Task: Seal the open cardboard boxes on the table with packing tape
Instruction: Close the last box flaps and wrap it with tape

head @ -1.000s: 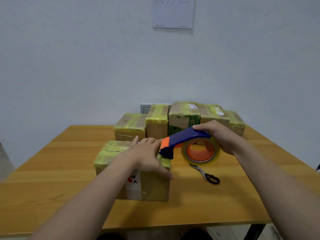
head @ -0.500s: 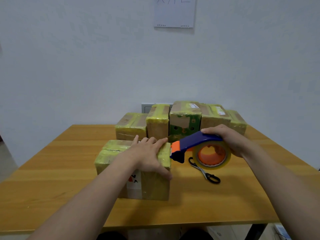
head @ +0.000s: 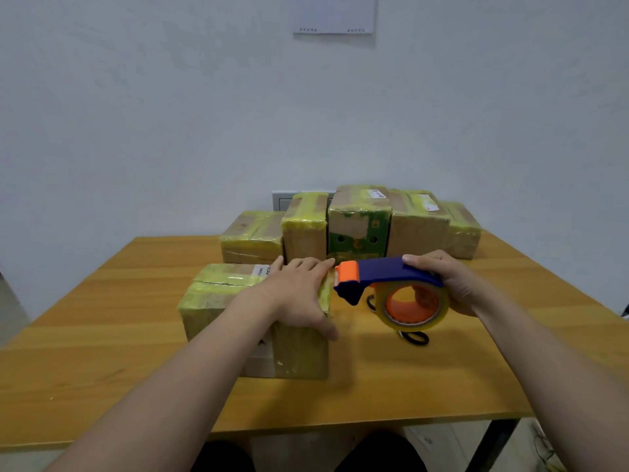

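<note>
Near edge of the bench (head: pixel 102 335): we see two bare forearms coming in from below.

The left grip (head: pixel 299 291) lies flat on top of the near box (head: pixel 221 294). Its fingers are straight and press on the box's right end, and the thumb hangs over the front face. It clasps nothing.

The near box sits a bit left of the bench's centre, wrapped in yellowish tape. A seam line crosses its top. One white label is on top by the fingers, another on the front face.

The right grip (head: pixel 446 284) is clenched round the blue handle of the tape dispenser (head: pixel 384 272), just right of the box. The dispenser's orange nose is just beside the box's top right edge, by the left fingertips. We cannot tell whether they touch.

A clear tape roll (head: pixel 412 306) with an orange core hangs under the handle. Black-handled scissors (head: pixel 413 337) lie on the bench beneath the roll, mostly hidden.

At the far edge, in the middle, five taped boxes (head: pixel 357 223) stand side by side in a row. Behind them we see a grey wall plate (head: pixel 280 199), and a paper sheet (head: pixel 335 15) high on the white wall.
</note>
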`<state>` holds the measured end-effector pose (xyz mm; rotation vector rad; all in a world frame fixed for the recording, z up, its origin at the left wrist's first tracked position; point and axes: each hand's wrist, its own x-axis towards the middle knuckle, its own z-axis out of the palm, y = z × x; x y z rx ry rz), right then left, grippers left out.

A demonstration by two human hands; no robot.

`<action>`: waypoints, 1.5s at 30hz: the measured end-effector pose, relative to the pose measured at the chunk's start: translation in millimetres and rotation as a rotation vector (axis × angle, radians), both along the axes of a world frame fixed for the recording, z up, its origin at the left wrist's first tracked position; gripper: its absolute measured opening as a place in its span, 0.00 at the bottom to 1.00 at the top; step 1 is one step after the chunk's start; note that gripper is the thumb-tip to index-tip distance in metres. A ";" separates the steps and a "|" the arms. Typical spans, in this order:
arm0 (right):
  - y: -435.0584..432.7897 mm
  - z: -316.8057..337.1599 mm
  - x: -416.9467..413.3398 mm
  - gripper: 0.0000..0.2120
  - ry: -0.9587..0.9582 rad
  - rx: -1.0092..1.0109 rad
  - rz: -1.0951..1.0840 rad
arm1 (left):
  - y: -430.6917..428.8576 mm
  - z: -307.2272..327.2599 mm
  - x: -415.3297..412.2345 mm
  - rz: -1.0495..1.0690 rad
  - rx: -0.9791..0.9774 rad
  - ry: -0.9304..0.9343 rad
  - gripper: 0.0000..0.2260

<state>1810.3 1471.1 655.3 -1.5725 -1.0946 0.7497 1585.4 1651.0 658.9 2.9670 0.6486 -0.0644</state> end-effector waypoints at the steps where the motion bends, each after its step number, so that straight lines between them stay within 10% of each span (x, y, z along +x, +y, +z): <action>1: -2.8 -2.0 1.0 0.23 0.020 0.005 0.009 | 0.1 -0.3 0.1 -0.004 0.002 -0.003 0.59; 25: 6.3 4.4 0.4 0.20 -0.006 -0.064 -0.032 | -12.7 9.2 -10.7 -0.073 -0.060 -0.062 0.47; 40: 22.1 57.5 -24.7 0.18 -0.304 -0.116 -0.049 | -13.0 6.3 -15.2 0.001 -0.199 -0.248 0.54; 45: 37.7 53.3 -38.4 0.21 -0.508 -0.229 0.022 | -25.4 14.7 -13.3 -0.004 -0.104 -0.179 0.42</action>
